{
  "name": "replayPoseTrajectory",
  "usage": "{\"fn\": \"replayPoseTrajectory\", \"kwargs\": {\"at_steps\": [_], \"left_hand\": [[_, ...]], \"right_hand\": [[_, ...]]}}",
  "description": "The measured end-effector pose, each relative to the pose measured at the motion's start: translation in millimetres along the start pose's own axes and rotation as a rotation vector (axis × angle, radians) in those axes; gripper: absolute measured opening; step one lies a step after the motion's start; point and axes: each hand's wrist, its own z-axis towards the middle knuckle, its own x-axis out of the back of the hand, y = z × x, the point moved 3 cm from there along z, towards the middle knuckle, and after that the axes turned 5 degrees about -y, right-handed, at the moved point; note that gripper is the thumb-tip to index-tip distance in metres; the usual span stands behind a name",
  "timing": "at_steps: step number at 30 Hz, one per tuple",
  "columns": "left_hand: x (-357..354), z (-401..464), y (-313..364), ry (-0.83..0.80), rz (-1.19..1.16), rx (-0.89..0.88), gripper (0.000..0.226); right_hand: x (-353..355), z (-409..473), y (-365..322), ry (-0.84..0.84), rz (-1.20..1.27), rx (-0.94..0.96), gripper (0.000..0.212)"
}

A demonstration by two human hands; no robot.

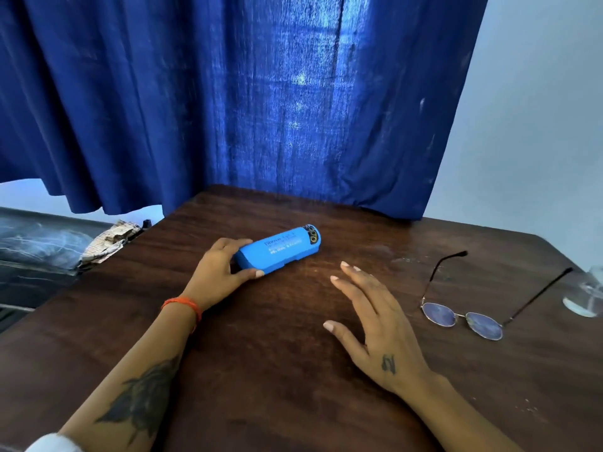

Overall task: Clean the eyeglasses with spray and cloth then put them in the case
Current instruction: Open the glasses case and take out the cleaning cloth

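A closed blue eyeglass case (280, 248) lies on the dark wooden table (277, 370), slanting away to the right. My left hand (218, 272) grips its near left end, thumb in front and fingers behind. My right hand (372, 316) hovers flat and open over the table's middle, a short way right of the case and holding nothing. The eyeglasses (470, 308), thin metal frame with unfolded arms, rest on the table to the right of my right hand, lenses toward me. A clear spray bottle (585, 296) shows partly at the right edge.
A blue curtain (244, 102) hangs right behind the table's far edge. A crumpled patterned cloth (109, 241) lies on a dark ledge beyond the table's left edge. The wall on the right is pale.
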Motion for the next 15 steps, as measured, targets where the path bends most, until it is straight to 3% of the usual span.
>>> {"fn": "replayPoseTrajectory", "kwargs": {"at_steps": [5, 11, 15], "left_hand": [[-13, -19, 23, -0.128, -0.042, -0.122, 0.065], [-16, -40, 30, -0.181, -0.091, -0.154, 0.065], [-18, -43, 35, -0.166, -0.078, -0.174, 0.066]], "right_hand": [[7, 12, 0, 0.01, -0.029, 0.048, 0.058], [-2, 32, 12, -0.344, -0.191, 0.117, 0.077], [-14, 38, 17, -0.377, -0.197, 0.101, 0.07]]}}
